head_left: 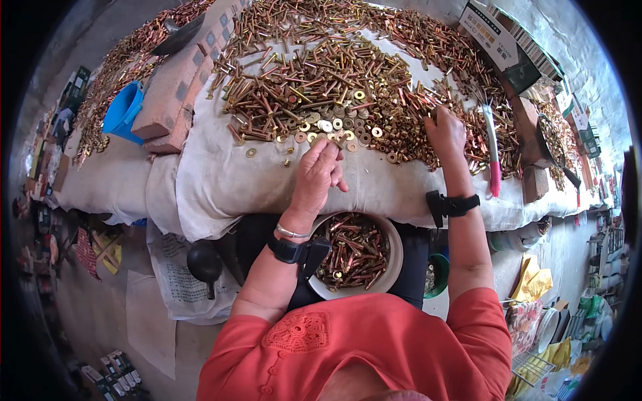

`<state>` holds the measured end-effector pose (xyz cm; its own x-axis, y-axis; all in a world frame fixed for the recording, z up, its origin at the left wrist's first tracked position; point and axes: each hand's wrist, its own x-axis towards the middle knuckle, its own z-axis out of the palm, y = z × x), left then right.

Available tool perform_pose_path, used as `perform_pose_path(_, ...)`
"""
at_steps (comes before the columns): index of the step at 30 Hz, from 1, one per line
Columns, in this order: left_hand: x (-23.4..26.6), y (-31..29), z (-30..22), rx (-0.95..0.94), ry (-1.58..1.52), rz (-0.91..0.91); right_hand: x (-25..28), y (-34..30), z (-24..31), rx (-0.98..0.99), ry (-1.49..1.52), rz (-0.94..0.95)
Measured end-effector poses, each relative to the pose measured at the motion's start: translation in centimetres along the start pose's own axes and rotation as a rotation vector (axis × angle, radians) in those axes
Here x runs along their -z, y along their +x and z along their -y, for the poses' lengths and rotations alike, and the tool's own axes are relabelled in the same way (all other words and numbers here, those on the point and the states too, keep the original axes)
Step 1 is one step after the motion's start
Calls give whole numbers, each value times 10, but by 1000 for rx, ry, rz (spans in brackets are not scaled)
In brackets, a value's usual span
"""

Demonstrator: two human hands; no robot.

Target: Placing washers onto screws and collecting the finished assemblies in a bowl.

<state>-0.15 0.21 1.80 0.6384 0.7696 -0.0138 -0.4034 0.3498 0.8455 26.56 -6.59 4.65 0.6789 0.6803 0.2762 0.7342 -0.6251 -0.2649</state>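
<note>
My left hand (319, 168) is curled with thumb and fingers together, just in front of the flat round washers (326, 125). A small brass-coloured bit shows at its fingertips, too small to name. Farther right, my right hand (447, 136) reaches over the heap of small nuts (408, 137), its fingers bent together at the edge of the bolts. What those fingers hold, if anything, is hidden. Loose bolts (287, 97) lie in a wide heap beyond both hands. On my lap, below the table edge, sits a white bowl (396, 257) full of assembled-looking bolts (351, 250).
Bricks (164, 100) and a blue bucket (124, 110) stand at the left of the cloth-covered table (221, 190). On the right lie a brush with a pink handle (495, 177) and more bricks (533, 184). A cardboard box (498, 40) stands behind; a green container (438, 274) is below.
</note>
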Motion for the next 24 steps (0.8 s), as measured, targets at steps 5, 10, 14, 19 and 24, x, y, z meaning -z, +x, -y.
perform_pose_path(5, 5, -3, 1, 6, -48, -23, -2, 7, 6, -34, -158, 102)
perform_pose_path(10, 3, -10, 1, -12, 0, -46, 2, 3, -5, 3, -201, 133)
perform_pose_path(14, -1, -14, 5, -48, 46, -44, 10, -26, 0, 148, 384, 6)
perform_pose_path(19, 4, -15, 15, -36, 204, -11, -1, -69, 73, -131, 1605, 428)
perform_pose_path(24, 2, -19, 12, -17, 244, -28, -15, -81, 93, -159, 1853, 519)
